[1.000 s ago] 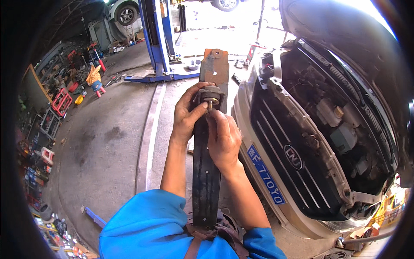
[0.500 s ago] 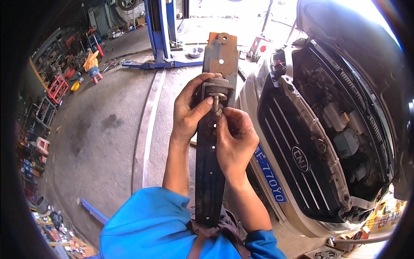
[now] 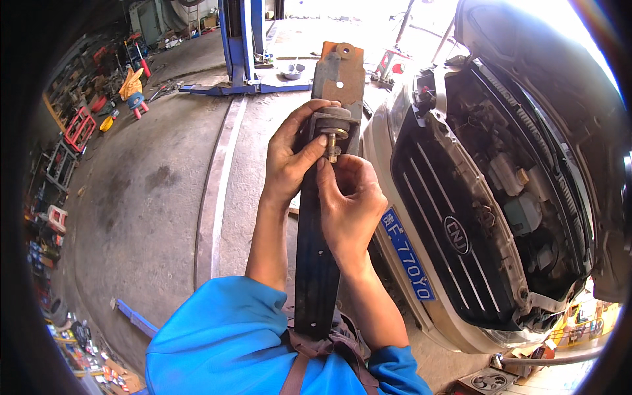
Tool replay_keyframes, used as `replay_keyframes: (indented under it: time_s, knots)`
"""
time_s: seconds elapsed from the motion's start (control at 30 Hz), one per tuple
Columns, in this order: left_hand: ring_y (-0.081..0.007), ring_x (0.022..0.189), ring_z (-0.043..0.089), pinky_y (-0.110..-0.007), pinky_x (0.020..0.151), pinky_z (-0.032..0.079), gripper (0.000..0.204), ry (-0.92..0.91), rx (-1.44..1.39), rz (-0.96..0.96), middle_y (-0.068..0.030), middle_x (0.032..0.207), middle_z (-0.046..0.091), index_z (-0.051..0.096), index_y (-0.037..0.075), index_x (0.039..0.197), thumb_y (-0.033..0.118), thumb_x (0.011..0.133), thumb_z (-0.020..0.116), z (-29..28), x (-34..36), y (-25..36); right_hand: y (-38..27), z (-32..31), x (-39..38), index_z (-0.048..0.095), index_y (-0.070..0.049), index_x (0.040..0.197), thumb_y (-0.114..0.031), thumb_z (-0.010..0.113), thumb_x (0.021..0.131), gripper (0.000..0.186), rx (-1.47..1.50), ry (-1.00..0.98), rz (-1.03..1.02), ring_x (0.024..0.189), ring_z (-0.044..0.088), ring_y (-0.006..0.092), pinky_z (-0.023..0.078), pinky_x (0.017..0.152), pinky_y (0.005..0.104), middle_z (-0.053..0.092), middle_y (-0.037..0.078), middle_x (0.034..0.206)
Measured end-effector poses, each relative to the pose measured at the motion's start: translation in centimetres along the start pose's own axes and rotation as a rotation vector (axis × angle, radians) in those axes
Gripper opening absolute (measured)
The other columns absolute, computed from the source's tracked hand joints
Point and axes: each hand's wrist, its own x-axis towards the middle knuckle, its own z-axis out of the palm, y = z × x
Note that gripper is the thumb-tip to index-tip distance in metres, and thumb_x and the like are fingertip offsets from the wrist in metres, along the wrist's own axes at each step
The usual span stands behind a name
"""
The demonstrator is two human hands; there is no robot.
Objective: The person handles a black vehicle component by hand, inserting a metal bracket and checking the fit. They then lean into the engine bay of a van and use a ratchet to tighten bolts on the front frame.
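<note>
Both hands (image 3: 288, 161) (image 3: 356, 204) gripping bolted mount (image 3: 334, 120) — dark bar (image 3: 315, 280) behind, open-hooded car (image 3: 434, 224) alongside, blue lift (image 3: 236, 43) beyond

I get strong daylight from the top of the frame, burnt to white at upper right past the hood (image 3: 520, 59). Upper left and the engine bay (image 3: 486, 158) sink into shadow. The bolt (image 3: 332, 147) at centre reads sharp; clutter (image 3: 56, 218) along the left edge goes soft, and the floor strip (image 3: 220, 178) bows.
</note>
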Motion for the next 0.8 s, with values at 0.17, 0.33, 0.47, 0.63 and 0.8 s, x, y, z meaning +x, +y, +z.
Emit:
replay_keyframes:
  time_s: [0.17,0.33,0.47,0.63,0.8]
  knots:
    - [-0.0205,0.114,0.059,-0.033,0.1,0.046,0.044,-0.005,0.002,-0.019,-0.0138,0.126,0.06,0.052,-0.001,0.13,0.002,0.088,0.06,-0.5,-0.1,0.5,-1.1,0.1,-0.1,0.062,0.006,0.102,-0.013,0.065,0.094,0.021,0.056,-0.126,0.213,0.057,0.064,0.013,0.05,0.052,0.027,0.069,0.012,0.072]
    - [-0.0205,0.114,0.058,-0.033,0.1,0.046,0.044,0.0,-0.012,-0.034,-0.0137,0.127,0.059,0.052,-0.001,0.131,0.002,0.088,0.06,-0.9,-0.4,0.8,-3.0,-0.2,0.2,0.062,0.006,0.102,-0.021,0.056,0.101,0.028,0.37,-0.245,0.544,0.051,0.056,0.0079,0.041,0.041,0.0205,0.067,0.009,0.071]
    - [-0.0206,0.116,0.058,-0.033,0.101,0.046,0.044,0.007,-0.026,-0.031,-0.0141,0.128,0.059,0.051,-0.001,0.131,0.0,0.088,0.06,-1.0,-0.4,0.8,-2.8,-0.4,0.2,0.061,0.005,0.102,-0.023,0.052,0.103,0.029,0.502,-0.299,0.603,0.05,0.056,0.0093,0.041,0.04,0.0207,0.066,0.01,0.07]
    - [-0.0211,0.117,0.057,-0.034,0.102,0.046,0.045,0.016,-0.023,-0.052,-0.0144,0.128,0.059,0.051,-0.001,0.131,0.0,0.087,0.059,-0.9,-0.6,1.3,-2.5,-0.4,0.1,0.058,0.005,0.104,-0.022,0.048,0.103,0.029,0.804,-0.314,0.739,0.053,0.057,0.0119,0.042,0.041,0.0214,0.065,0.012,0.073]
    - [-0.0213,0.117,0.057,-0.034,0.102,0.045,0.044,0.029,-0.002,-0.061,-0.0149,0.129,0.059,0.051,-0.002,0.131,0.001,0.088,0.059,-1.5,-0.9,1.4,-2.4,0.1,-0.3,0.056,0.005,0.107,-0.024,0.047,0.104,0.03,0.915,-0.306,0.808,0.056,0.057,0.0128,0.04,0.043,0.0225,0.065,0.012,0.075]
